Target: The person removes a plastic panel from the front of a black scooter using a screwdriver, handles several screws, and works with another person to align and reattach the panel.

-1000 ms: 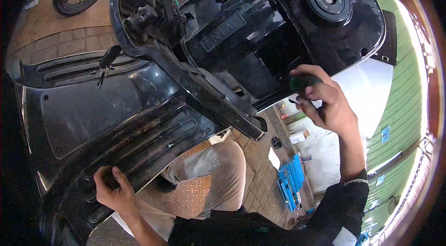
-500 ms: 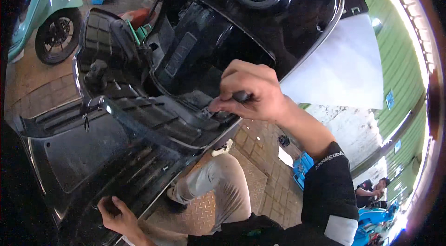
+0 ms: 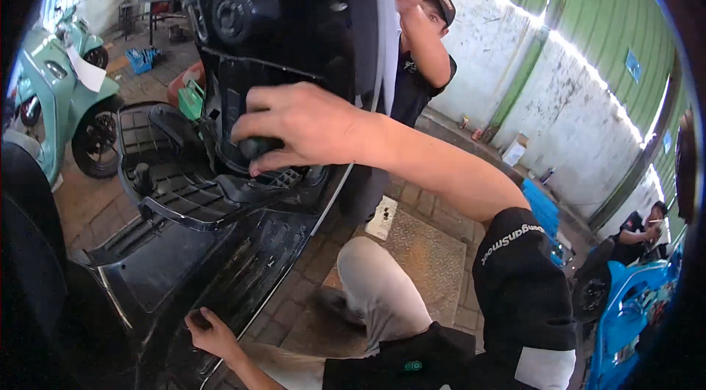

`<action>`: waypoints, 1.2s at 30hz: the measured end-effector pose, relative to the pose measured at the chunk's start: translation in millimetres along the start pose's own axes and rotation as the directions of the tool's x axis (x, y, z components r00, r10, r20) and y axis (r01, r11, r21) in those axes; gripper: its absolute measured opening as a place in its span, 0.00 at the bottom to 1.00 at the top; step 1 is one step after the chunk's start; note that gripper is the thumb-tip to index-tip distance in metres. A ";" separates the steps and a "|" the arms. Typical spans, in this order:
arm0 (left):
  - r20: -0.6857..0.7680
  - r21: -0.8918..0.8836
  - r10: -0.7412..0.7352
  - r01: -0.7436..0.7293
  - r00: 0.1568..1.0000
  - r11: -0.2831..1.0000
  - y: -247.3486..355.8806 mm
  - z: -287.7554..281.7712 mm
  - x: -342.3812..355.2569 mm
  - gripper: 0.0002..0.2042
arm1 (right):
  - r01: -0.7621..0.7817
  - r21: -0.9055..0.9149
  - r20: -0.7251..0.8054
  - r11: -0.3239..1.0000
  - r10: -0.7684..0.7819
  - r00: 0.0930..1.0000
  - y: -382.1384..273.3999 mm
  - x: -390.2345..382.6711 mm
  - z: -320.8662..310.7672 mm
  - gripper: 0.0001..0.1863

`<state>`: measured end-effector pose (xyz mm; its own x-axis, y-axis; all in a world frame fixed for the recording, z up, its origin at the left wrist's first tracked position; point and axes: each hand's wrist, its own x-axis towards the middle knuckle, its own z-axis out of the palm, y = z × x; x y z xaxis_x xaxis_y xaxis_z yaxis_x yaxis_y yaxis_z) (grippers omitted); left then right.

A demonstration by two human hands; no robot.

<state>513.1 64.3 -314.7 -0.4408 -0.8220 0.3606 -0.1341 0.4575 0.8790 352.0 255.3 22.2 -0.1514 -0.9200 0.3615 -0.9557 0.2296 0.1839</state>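
My right hand (image 3: 312, 125) is wrapped round a dark rounded tool handle (image 3: 259, 146), low on the black scooter's inner front panel (image 3: 294, 29). The tool's shaft and tip are hidden. Beneath the fingers lies a ribbed black plastic panel (image 3: 187, 202), tilted away from the body at its left. My left hand (image 3: 213, 335) rests low on the scooter's black floorboard (image 3: 250, 261), its fingers curled. A dark patch shows between thumb and fingers, but I cannot make out what it is. The round ignition switch (image 3: 234, 15) sits above my right hand.
Another person (image 3: 426, 59) stands behind the scooter, an arm raised beside a white sheet (image 3: 386, 29). A mint scooter (image 3: 59, 88) stands at left, a blue one (image 3: 632, 309) at right, near a seated person (image 3: 640, 232). A metal plate (image 3: 423, 257) lies on the brick floor.
My view has swung right and back, bringing the standing person into sight. My right hand still grips the dark handle near the panel; its fingers have shifted. My left hand remains on the floorboard.
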 end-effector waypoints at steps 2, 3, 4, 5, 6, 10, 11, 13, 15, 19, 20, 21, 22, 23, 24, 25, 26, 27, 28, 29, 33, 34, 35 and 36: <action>-0.020 -0.030 0.076 -0.076 0.997 0.997 0.1 4.7 2.3 0.09 | 0.089 0.080 0.016 0.993 -0.091 0.996 4.0 -2.5 1.5 0.17; -0.040 -0.041 0.092 -0.094 0.995 0.995 -2.0 4.1 0.2 0.09 | 0.133 0.115 0.023 0.984 -0.137 0.990 2.2 -3.9 2.7 0.17; -0.058 0.007 0.079 -0.079 0.995 0.997 0.2 2.8 -0.2 0.09 | 0.110 0.107 0.029 0.988 -0.114 0.993 -2.6 -5.0 2.3 0.15; -0.075 0.053 0.063 -0.059 0.995 0.997 1.5 2.1 -0.2 0.10 | 0.087 0.099 0.037 0.991 -0.091 0.995 -5.0 -5.3 0.9 0.14; -0.003 0.076 -0.035 0.035 0.999 0.997 0.5 0.3 1.7 0.13 | 0.150 -0.009 0.018 0.989 -0.149 0.989 1.4 -5.3 3.4 0.12; -0.059 0.109 0.021 -0.014 0.998 0.994 -3.0 6.5 2.7 0.13 | 0.191 -0.175 -0.065 0.966 -0.205 0.977 -7.7 -1.2 3.3 0.11; -0.050 0.112 0.033 -0.027 0.998 0.993 -3.4 8.1 2.5 0.12 | 0.203 -0.173 -0.081 0.964 -0.220 0.972 -6.4 -3.1 7.4 0.11; -0.071 0.126 0.050 -0.041 0.996 0.991 -4.8 11.5 2.6 0.11 | 0.206 -0.127 -0.017 0.970 -0.210 0.978 -1.0 -6.5 16.8 0.11; -0.121 0.166 0.066 -0.045 0.990 0.985 -2.4 9.0 2.8 0.09 | 0.227 0.144 0.061 0.963 -0.237 0.970 4.6 -5.0 17.9 0.14; -0.185 0.226 0.107 -0.064 0.977 0.972 23.5 11.7 -2.3 0.07 | 0.309 0.013 -0.001 0.951 -0.309 0.951 7.1 -9.8 25.7 0.16; -0.146 0.253 0.140 -0.100 0.979 0.962 -6.8 10.7 3.8 0.06 | 0.341 -0.017 -0.078 0.940 -0.342 0.937 3.9 -7.8 20.9 0.16; -0.177 0.258 0.148 -0.099 0.973 0.961 -1.3 12.4 3.8 0.06 | 0.355 -0.047 -0.139 0.934 -0.358 0.923 5.6 -9.5 18.6 0.16; -0.157 0.275 0.116 -0.069 0.981 0.959 8.2 13.1 0.5 0.07 | 0.362 -0.031 -0.077 0.932 -0.363 0.929 5.8 -8.1 14.0 0.16; -0.132 0.291 0.081 -0.039 0.988 0.956 14.4 12.0 -1.4 0.07 | 0.386 -0.037 -0.095 0.922 -0.388 0.917 7.0 -7.5 13.9 0.16; -0.129 0.291 0.054 -0.014 0.990 0.957 7.9 14.2 -0.1 0.07 | 0.349 0.038 -0.063 0.936 -0.346 0.936 9.4 -5.9 16.0 0.15; -0.145 0.297 0.056 -0.010 0.988 0.955 8.1 15.6 -0.5 0.07 | 0.295 0.117 -0.017 0.948 -0.295 0.955 11.5 -7.1 17.9 0.14; -0.163 0.282 0.063 -0.014 0.985 0.959 9.2 16.9 -1.2 0.07 | 0.287 0.133 -0.027 0.949 -0.286 0.958 13.7 -8.3 17.8 0.14; -0.180 0.266 0.071 -0.021 0.981 0.964 11.2 17.3 -1.6 0.06 | 0.299 0.133 -0.037 0.945 -0.297 0.954 16.0 -5.3 17.7 0.14; -0.174 0.309 0.048 0.009 0.984 0.951 15.9 16.3 -3.2 0.07 | 0.269 0.198 0.038 0.943 -0.282 0.959 18.5 -4.9 19.8 0.14; -0.173 0.317 0.053 0.004 0.983 0.949 14.5 16.6 -2.6 0.07 | 0.233 0.260 0.114 0.937 -0.269 0.956 20.0 -4.6 21.0 0.14; -0.171 0.339 0.130 -0.065 0.977 0.938 13.1 18.8 -3.1 0.07 | 0.292 0.116 0.037 0.949 -0.298 0.954 17.3 -6.7 20.3 0.13; -0.167 0.349 0.132 -0.067 0.977 0.935 16.2 18.0 -3.4 0.07 | 0.349 0.047 -0.041 0.936 -0.347 0.937 18.8 -6.9 19.9 0.12; -0.161 0.367 0.147 -0.079 0.976 0.927 16.0 17.8 -2.8 0.07 | 0.369 0.016 -0.088 0.929 -0.367 0.926 18.7 -6.1 21.2 0.12; -0.183 0.360 0.170 -0.095 0.968 0.928 12.8 17.9 -2.0 0.07 | 0.389 -0.017 -0.136 0.921 -0.387 0.912 18.3 -4.2 22.3 0.12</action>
<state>496.4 77.8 -309.8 -0.2876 -0.7799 0.5560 -0.4020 0.6252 0.6690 329.4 256.3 3.6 0.2663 -0.8847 0.3826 -0.9350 -0.1408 0.3254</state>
